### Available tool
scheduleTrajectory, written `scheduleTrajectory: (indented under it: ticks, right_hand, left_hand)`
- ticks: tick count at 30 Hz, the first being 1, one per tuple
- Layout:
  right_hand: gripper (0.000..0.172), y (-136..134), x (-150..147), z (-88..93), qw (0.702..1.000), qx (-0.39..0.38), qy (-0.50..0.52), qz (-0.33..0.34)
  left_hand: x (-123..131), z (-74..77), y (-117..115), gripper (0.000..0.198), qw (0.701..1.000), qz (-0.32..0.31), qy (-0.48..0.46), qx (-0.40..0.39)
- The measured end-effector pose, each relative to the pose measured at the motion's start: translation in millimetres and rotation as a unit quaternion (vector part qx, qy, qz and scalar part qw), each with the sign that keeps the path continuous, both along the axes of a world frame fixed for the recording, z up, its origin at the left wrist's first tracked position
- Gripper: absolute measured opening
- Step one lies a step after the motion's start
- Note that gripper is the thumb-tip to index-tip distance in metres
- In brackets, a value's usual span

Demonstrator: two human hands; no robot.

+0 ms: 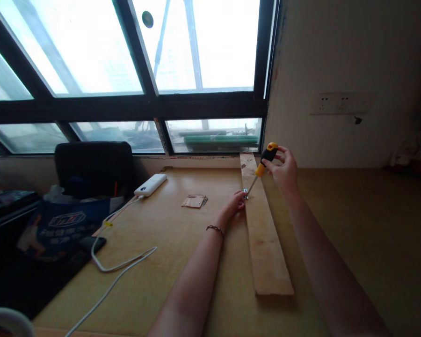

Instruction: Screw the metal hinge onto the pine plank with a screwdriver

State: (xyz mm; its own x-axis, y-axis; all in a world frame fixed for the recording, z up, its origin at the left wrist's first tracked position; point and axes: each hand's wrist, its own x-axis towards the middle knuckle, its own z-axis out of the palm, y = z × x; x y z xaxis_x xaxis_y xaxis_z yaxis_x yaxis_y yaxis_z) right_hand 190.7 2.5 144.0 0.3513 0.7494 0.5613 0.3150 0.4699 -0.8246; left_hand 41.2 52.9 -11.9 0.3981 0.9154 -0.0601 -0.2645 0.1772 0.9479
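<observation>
My right hand (285, 171) grips a yellow and black screwdriver (268, 154) by its handle, fingers closed around it. The screwdriver slants down to the left, its tip at a small silvery metal piece (245, 193), which looks like a hinge. That piece sits at the left edge of a long wooden board (266, 243) lying flat on the table. With fingertips pinched at the metal piece and the board's edge, my left hand (234, 204) rests beside the board. A braided bracelet (214, 229) circles the left wrist. Whether the tip sits in a screw is too small to tell.
On the wooden table (182, 271), a cardboard scrap (193, 201) with small dark screws lies left of my hands. A white power bank (150, 185) trails a white cable (108, 269). A black chair (94, 164) and blue bag (68, 224) stand beyond the left edge.
</observation>
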Motion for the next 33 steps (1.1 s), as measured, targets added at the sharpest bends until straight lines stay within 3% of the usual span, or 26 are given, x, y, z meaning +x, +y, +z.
scheduleTrajectory:
  ticks: [2, 4, 8, 10, 14, 16, 21, 23, 29, 33]
  right_hand:
    - [0.054, -2, -4, 1.5, 0.998, 0.001, 0.028, 0.062]
    - [0.052, -5, -7, 3.2, 0.997, 0.002, 0.031, 0.073]
    - [0.057, -9, -6, 6.1, 0.999, 0.014, -0.036, -0.029]
    - [0.058, -10, -4, 7.1, 0.997, 0.020, -0.056, -0.050]
    - [0.054, -9, -5, 6.3, 0.998, 0.010, -0.014, 0.052]
    - [0.052, -8, -7, 4.9, 0.998, 0.011, -0.002, 0.061]
    - [0.055, -10, -7, 6.0, 0.993, 0.023, -0.088, -0.076]
    - [0.054, -12, -6, 8.2, 0.988, 0.028, -0.110, -0.101]
    - [0.055, -14, -9, 8.3, 0.997, 0.010, -0.032, 0.070]
    - [0.055, -13, -9, 6.8, 0.998, 0.020, -0.063, 0.002]
  left_hand:
    - [0, -0.6, 0, 0.015, 1.000, -0.002, 0.000, 0.000]
    - [0, -0.5, 0, 0.016, 1.000, 0.000, 0.004, 0.002]
    - [0, 1.5, -2, 0.017, 1.000, 0.008, 0.010, 0.003]
    - [0, 3.2, -3, 0.017, 1.000, 0.009, 0.011, 0.003]
    - [1, 6.1, -4, 0.019, 0.999, 0.019, 0.028, -0.008]
    - [1, 6.5, -5, 0.020, 0.999, 0.026, 0.033, -0.009]
    - [0, 4.1, -4, 0.020, 0.999, 0.020, 0.024, 0.018]
    - [0, 2.8, -4, 0.020, 0.999, 0.019, 0.022, 0.022]
    - [0, 2.9, -4, 0.022, 1.000, 0.020, 0.020, 0.004]
    - [-1, 5.3, -6, 0.020, 1.000, 0.013, 0.022, 0.007]
